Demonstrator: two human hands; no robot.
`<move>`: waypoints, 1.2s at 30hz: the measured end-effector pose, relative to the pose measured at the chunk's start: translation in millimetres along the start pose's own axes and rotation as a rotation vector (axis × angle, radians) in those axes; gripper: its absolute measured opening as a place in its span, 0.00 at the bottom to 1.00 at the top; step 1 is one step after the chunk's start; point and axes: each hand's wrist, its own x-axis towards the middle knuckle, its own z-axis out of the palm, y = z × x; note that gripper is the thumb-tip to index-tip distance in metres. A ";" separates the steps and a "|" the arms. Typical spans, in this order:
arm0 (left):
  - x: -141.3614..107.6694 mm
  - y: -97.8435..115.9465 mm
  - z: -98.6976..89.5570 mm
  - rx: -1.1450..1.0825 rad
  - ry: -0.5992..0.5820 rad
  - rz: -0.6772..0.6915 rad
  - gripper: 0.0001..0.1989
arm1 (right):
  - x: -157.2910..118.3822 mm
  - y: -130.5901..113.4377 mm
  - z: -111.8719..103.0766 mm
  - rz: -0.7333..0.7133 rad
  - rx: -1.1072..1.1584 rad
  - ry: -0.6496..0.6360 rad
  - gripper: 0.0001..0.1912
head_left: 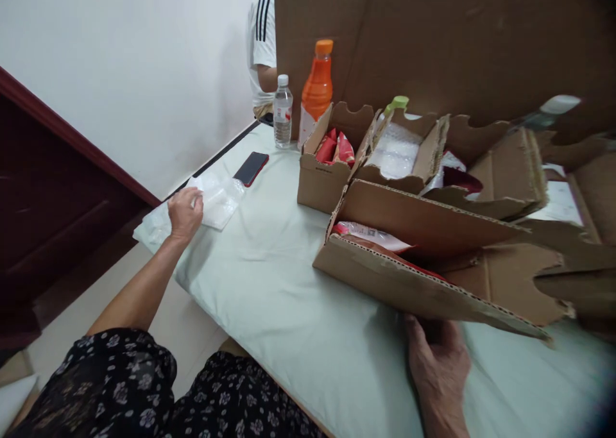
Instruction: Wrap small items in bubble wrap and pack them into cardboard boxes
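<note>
Over at the left edge of the table, my left hand (187, 212) has its fingers curled onto a clear bubble-wrap bag (219, 201), which lies flat and crumpled. My right hand (439, 361) is at the lower front side of a long open cardboard box (409, 277). Its thumb and fingers press at the underside, and the fingertips are hidden below it. Inside that box lie red and clear plastic packets (373, 235). Just past the bag rests a dark phone (251, 168) with a red edge.
Behind the front box stand several cardboard bins, one with red packets (335, 148), another with bubble wrap (393, 149). A water bottle (283, 112) and an orange drink bottle (317, 82) stand at the back. A tall cardboard panel (433, 47) rises behind; a person's white sleeve (265, 27) shows beside it.
</note>
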 end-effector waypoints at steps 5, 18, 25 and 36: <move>-41.9 52.8 -31.1 -0.513 0.017 -0.171 0.13 | 2.4 5.5 7.2 -0.013 0.061 -0.004 0.20; -212.1 155.9 -22.4 -1.127 -1.160 -0.431 0.18 | -105.6 -32.1 -64.0 -0.280 0.149 -0.116 0.34; -223.0 186.4 -40.8 -1.131 -1.465 -0.261 0.15 | -109.0 -61.9 -63.3 -0.303 0.213 -0.743 0.26; -196.1 125.8 13.3 -0.608 -0.994 -0.197 0.12 | -84.2 -5.0 -63.4 0.057 0.238 -0.424 0.18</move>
